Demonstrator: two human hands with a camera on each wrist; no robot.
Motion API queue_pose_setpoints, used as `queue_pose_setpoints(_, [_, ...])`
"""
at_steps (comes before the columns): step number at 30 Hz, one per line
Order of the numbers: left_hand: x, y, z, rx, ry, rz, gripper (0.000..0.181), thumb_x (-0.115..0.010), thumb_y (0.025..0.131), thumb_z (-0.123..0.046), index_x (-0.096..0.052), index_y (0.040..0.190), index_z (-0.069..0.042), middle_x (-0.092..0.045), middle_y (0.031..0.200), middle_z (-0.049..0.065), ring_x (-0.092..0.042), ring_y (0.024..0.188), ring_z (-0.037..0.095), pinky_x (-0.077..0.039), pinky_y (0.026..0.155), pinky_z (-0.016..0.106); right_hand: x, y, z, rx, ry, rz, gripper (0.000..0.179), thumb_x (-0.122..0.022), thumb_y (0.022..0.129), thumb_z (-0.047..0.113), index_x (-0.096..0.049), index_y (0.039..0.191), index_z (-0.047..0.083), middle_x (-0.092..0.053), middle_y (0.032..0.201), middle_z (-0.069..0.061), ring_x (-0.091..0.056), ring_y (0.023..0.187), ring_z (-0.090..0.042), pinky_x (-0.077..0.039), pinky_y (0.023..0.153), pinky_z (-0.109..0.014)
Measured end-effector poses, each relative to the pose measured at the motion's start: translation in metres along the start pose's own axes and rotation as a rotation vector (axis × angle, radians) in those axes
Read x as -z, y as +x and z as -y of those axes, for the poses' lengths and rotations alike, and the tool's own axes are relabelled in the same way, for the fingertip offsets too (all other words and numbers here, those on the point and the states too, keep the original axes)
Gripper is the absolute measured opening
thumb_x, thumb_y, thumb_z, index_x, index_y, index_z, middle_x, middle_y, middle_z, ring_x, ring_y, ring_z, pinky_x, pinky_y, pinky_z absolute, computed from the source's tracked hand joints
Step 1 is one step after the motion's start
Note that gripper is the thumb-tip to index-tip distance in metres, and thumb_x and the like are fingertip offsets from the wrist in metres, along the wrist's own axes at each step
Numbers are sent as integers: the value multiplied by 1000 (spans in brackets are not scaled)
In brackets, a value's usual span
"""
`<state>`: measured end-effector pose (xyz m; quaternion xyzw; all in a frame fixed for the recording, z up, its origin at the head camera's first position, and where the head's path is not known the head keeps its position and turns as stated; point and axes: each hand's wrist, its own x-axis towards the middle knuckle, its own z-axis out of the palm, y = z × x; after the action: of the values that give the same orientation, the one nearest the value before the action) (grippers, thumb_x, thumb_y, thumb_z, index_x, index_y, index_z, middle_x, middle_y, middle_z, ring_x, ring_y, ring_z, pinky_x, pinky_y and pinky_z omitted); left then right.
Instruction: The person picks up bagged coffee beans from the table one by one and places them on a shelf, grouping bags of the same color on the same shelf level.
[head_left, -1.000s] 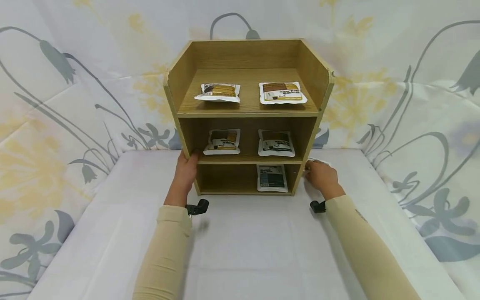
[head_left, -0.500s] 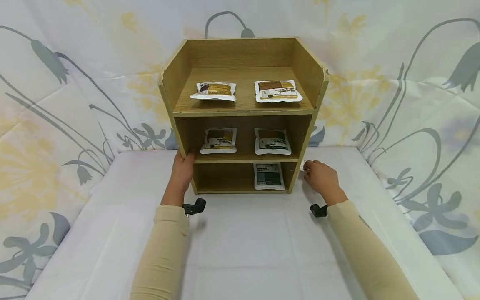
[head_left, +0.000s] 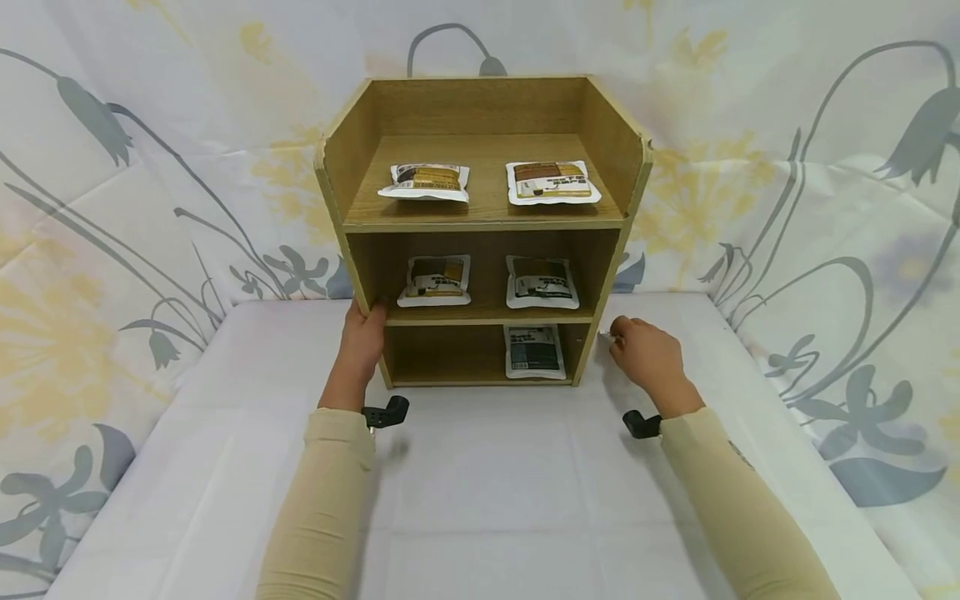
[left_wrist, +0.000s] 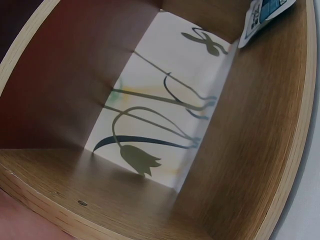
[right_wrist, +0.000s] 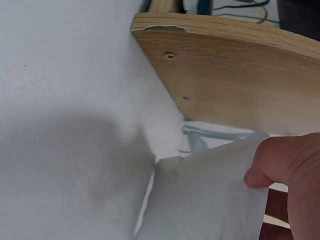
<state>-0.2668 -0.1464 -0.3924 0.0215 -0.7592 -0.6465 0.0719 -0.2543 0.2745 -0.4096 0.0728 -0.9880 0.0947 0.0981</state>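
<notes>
A three-level wooden shelf unit (head_left: 480, 223) stands on the white-covered table. My left hand (head_left: 362, 337) holds its left side panel, thumb at the front edge; part of the hand shows at the lower left of the left wrist view. Beside the lower right side, my right hand (head_left: 647, 357) pinches a white packet (right_wrist: 210, 195). In the right wrist view its pale, plain face fills the lower middle, under the thumb (right_wrist: 265, 165). Only a thin white sliver of it shows past the fingers in the head view. The fingers behind the packet are hidden.
White pouches lie on the shelves: top left (head_left: 429, 182), top right (head_left: 553, 182), middle left (head_left: 435, 281), and middle right (head_left: 542, 282). A dark-labelled pouch (head_left: 534, 352) lies at the bottom right. A floral cloth (head_left: 750, 192) hangs behind the unit.
The packet in my right hand has turned from showing a broad white part to almost edge-on. My right hand has shifted slightly away from the unit. My left hand keeps its hold.
</notes>
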Motion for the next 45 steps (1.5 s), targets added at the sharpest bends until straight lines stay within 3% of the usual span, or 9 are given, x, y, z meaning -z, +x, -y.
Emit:
queue_pose_setpoints(15, [0,-1,0,-2,45,14,54,-37,102,-38,-29,150,-15,-41,147,17,-40,134,34,-28,114,52,23,-16,1,6,23,-65,25,-52,87,13,-65,108,7,-69,84,-12,-52,52,-23,-38,42,-37])
queue_pose_setpoints(23, [0,0,-2,2,18,13,50,-39,102,-35,-32,148,-16,-43,143,18,-42,129,33,-30,113,50,36,-27,6,10,63,-23,28,-49,90,15,-64,113,6,-70,89,-14,-50,53,-21,-36,41,-33])
queue_pose_setpoints(32, [0,0,1,14,17,18,50,-38,102,-37,-33,147,-17,-43,142,18,-43,129,33,-29,113,50,45,-42,10,3,98,-59,28,-48,88,16,-64,110,9,-71,89,-14,-52,54,-22,-35,42,-33])
queue_pose_setpoints(40, [0,-2,-3,0,28,30,52,-37,102,-38,-27,151,-21,-38,149,14,-36,137,31,-24,116,51,49,-53,17,50,107,-115,25,-50,86,14,-66,105,8,-72,95,-12,-51,54,-20,-36,44,-31])
queue_pose_setpoints(45, [0,-2,-2,-4,12,31,51,-37,102,-37,-29,149,-20,-39,148,15,-37,135,31,-25,116,50,53,-60,25,72,119,-105,24,-50,86,13,-66,104,8,-73,95,-12,-48,53,-17,-35,44,-30])
